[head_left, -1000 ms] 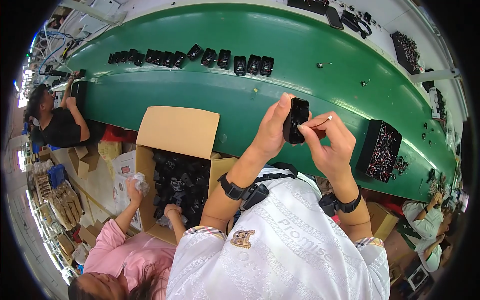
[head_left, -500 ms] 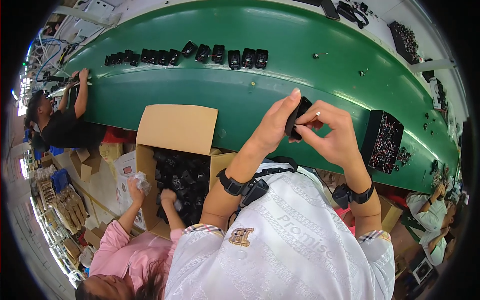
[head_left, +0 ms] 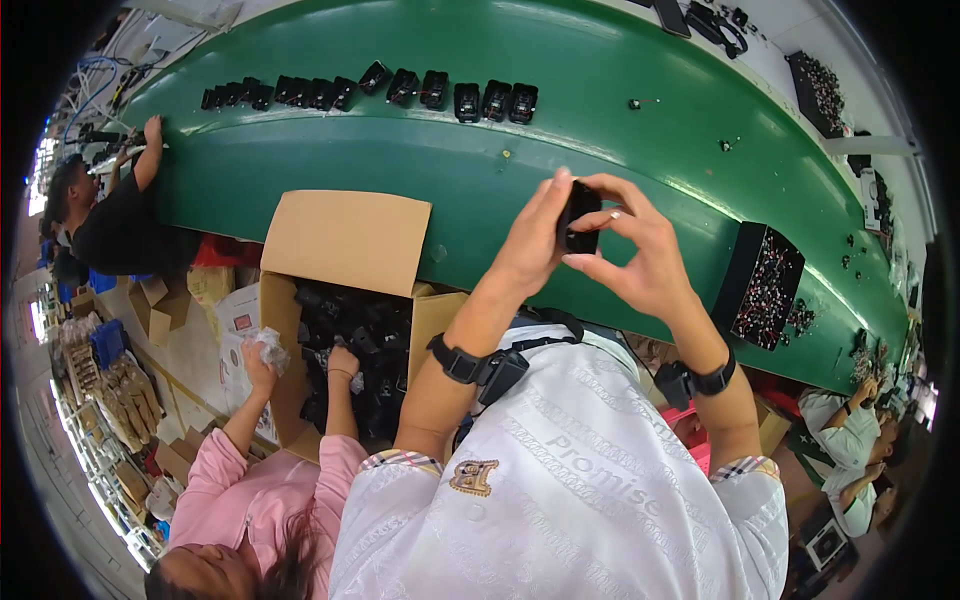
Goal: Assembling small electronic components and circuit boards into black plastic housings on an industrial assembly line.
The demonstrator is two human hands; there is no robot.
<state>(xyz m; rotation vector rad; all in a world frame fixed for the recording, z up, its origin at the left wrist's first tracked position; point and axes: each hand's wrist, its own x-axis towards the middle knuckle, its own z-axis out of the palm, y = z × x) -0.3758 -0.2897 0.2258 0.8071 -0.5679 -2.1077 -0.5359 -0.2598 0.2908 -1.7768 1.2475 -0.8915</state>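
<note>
A small black plastic housing [head_left: 578, 212] is held up over the near side of the green bench. My left hand [head_left: 528, 240] wraps round its left side, thumb along the upper edge. From the right, my right hand [head_left: 645, 245] grips the same housing, with the index finger at its hollow face and the thumb by its lower edge. Whether a smaller part sits between those fingers is hidden. Beyond my hands, several similar black housings [head_left: 496, 102] stand in a row, wires showing in some of them.
A black tray [head_left: 735, 290] of small wired parts lies right of my hands, with loose parts spilling beside it. Left of me, a co-worker in pink reaches into a cardboard box [head_left: 345, 235] of black pieces. Two small wired parts [head_left: 726, 145] lie on the green bench [head_left: 400, 170].
The housing has turned so its hollow face shows more, and both hands have shifted slightly left. The co-worker's right hand has moved a little within the box.
</note>
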